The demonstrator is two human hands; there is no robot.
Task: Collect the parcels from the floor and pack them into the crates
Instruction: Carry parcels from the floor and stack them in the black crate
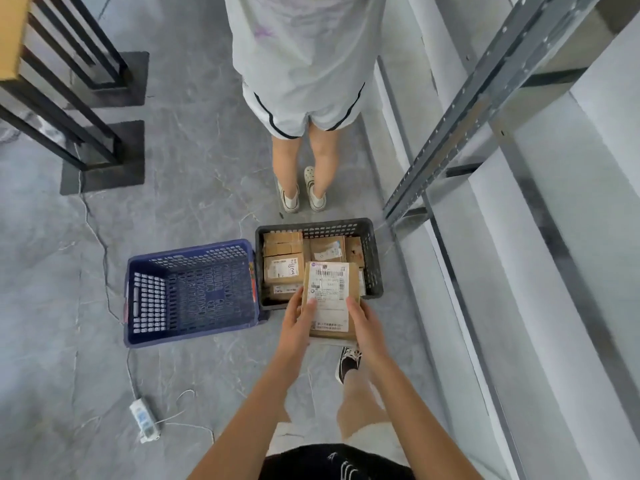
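You've got a flat brown cardboard parcel w/ white shipping label (329, 299) gripped in both hands: left hand (298, 320) curled round its left edge, right hand (364, 323) on the right edge. It's held over the near rim of the black plastic lattice crate (372, 258), which holds several cardboard parcels (282, 265). Blue plastic lattice crate (138, 292) sits touching the black one's left side.

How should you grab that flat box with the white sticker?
By its two long side edges, one hand from each side, as the left hand and right hand do now. The parcel is flat and broad, so thumbs on top steady it.
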